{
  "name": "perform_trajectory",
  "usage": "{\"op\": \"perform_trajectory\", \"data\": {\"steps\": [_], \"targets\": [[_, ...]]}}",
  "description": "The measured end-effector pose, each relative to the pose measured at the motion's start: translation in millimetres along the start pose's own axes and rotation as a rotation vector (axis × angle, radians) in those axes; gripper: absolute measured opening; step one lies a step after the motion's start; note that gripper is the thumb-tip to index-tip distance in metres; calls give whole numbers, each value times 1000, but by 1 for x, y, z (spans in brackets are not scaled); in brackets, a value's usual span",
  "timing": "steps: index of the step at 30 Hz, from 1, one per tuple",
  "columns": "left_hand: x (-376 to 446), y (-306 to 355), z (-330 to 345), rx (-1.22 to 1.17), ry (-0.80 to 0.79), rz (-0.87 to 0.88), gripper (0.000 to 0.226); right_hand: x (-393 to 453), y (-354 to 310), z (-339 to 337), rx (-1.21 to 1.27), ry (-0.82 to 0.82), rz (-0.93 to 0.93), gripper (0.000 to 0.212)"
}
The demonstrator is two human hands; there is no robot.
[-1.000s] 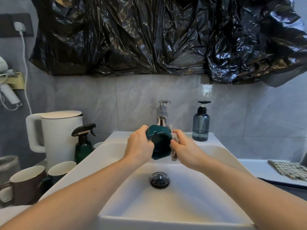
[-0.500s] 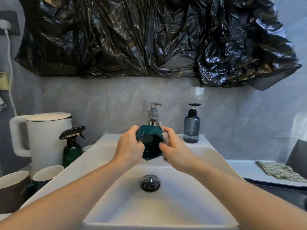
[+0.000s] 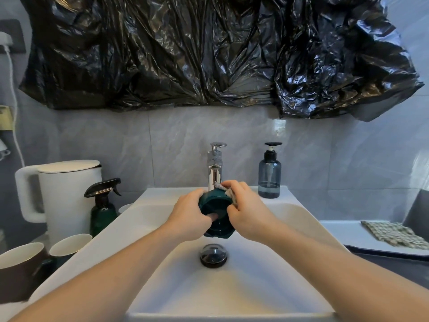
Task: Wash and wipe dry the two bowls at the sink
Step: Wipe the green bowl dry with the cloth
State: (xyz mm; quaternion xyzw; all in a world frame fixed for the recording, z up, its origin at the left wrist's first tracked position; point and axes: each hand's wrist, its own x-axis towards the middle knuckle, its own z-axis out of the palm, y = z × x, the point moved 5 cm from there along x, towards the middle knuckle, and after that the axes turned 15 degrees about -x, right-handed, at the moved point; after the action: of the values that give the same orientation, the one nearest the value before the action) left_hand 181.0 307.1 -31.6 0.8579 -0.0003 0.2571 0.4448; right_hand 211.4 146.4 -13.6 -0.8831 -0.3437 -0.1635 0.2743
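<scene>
Fingers of the left hand (image 3: 189,217) curl round the teal bowl (image 3: 216,213), thumb tucked inside it. The right hand (image 3: 246,214) pinches a pale cloth (image 3: 228,192) against the bowl's rim. The bowl hangs tilted over the white sink (image 3: 301,219), just before the faucet (image 3: 214,168).
</scene>
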Motion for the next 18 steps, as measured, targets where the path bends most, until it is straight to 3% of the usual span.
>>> {"op": "perform_trajectory", "data": {"steps": [5,11,18], "targets": [[0,-3,-6,23,88,-32,30,1,-14,3,12,31,-107,54],[0,6,-14,-9,209,18,22,3,9,9,285,-101,134,44],[-2,7,-15,2,236,17,21,-2,-11,2,142,35,-82,63]]}}
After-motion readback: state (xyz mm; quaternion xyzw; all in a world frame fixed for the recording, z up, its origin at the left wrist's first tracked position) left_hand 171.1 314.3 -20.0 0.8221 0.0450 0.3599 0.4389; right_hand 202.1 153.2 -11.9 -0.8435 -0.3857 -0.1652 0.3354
